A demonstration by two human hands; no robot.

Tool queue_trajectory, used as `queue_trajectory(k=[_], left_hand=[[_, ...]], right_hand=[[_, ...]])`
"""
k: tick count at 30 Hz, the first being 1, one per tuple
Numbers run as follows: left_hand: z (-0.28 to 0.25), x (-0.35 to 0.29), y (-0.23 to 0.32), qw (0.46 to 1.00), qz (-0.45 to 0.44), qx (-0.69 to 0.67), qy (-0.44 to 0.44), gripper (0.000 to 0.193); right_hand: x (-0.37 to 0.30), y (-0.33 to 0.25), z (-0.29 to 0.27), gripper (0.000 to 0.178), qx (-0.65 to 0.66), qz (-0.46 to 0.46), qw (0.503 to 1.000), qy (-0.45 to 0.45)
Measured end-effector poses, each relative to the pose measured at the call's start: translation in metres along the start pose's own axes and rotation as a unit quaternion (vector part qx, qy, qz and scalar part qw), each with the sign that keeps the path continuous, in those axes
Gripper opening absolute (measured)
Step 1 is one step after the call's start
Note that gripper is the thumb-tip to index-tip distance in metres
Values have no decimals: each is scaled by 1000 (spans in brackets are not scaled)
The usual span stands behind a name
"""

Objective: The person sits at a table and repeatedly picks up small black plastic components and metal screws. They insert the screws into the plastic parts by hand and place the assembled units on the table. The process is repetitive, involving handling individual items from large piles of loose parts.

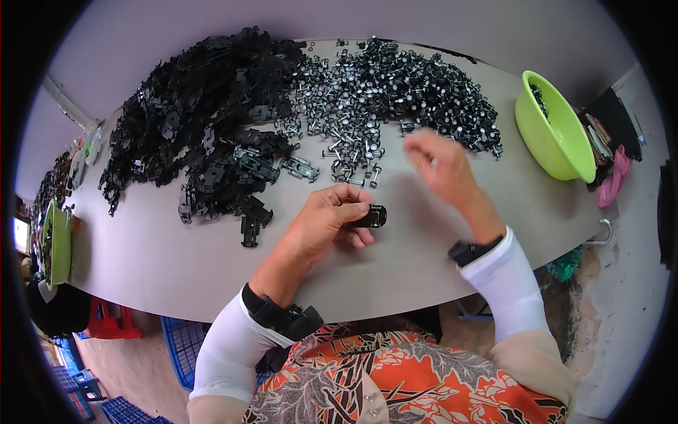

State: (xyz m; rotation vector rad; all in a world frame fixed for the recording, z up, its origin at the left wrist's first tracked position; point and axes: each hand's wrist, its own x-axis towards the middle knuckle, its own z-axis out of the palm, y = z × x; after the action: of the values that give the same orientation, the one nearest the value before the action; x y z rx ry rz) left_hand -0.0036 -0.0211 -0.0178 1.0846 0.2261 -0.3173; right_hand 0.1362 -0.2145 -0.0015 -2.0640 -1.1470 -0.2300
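Observation:
A black plastic toy car chassis (376,216) is pinched between the thumb and fingers of my left hand (332,218), above the near middle of the table. My right hand (441,169) hangs to the right of it, close to the near edge of a pile of small wheel-and-axle sets (424,85). Its fingers are curled together and a little blurred; whatever they hold cannot be made out. Several loose axle sets (354,181) lie just beyond my left hand. Left of them spreads a large heap of black chassis pieces (205,99), with a few lying apart from it.
On the right of the grey table (296,283) stands a lime-green basin (565,141) with some dark parts inside. Another green basin (60,247) is at the left edge. A pink bag (614,177) lies beyond the right basin. Blue crates (180,353) and a red stool (113,321) sit below.

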Motion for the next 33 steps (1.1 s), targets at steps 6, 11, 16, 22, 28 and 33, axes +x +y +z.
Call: queue_trajectory(k=[6,11,16,22,28,33], left_hand=[[-1,0,1,1000,-20,-20,2,22],[-2,0,2,1000,-23,-21,5,23],[-6,2,1,1000,-17,-25,1,24],[-6,3,3,1000,-15,-21,8,25],[-4,1,6,999,-22,-10,22,27],[-3,1,7,998,-23,-54,23,36]], right_hand=[[20,48,9,17,-155,-40,987,-23],[7,43,0,13,-123,9,991,-46],[2,44,-5,9,-16,85,994,-61],[-8,4,-10,5,301,333,886,-119],[-12,2,0,8,195,365,907,-77],[-31,-7,-7,11,66,126,978,-149]])
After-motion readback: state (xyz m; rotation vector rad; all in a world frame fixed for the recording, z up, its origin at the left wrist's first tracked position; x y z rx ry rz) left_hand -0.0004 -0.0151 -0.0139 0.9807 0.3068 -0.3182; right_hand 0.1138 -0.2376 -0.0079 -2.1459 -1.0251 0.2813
